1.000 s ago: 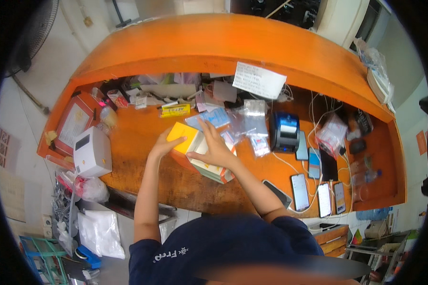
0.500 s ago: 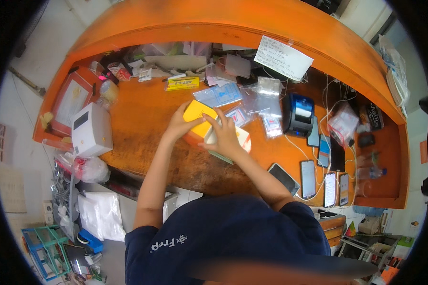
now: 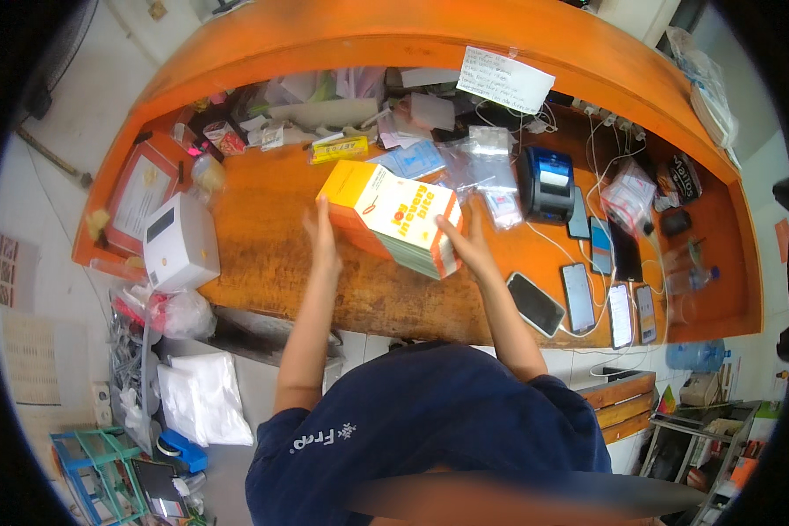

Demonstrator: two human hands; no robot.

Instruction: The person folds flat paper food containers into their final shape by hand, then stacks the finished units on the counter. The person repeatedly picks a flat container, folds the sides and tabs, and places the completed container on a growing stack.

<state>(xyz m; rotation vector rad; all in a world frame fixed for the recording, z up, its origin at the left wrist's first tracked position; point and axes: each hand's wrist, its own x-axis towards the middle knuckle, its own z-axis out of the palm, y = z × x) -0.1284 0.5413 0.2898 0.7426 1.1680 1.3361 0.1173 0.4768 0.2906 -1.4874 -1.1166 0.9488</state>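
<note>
Between my two hands is a thick stack of flat printed food cartons, yellow at one end, white with red lettering in the middle and orange toward the other end. Fine layered edges show along its near side. My left hand presses on the left, yellow end with its fingers nearly straight. At the right end my right hand grips the stack, its thumb on the upper face and the other fingers partly hidden behind. The stack is tilted over the wooden desk; whether it touches the top I cannot tell.
A white label printer stands at the left, a black-and-blue printer to the right. Several phones with charging cables lie nearby, including a dark one. Behind the stack are a yellow box and clear plastic sleeves.
My hands have moved apart from the top of the stack to its two ends. The stack's printed white face now shows. The whole view has shifted slightly.
</note>
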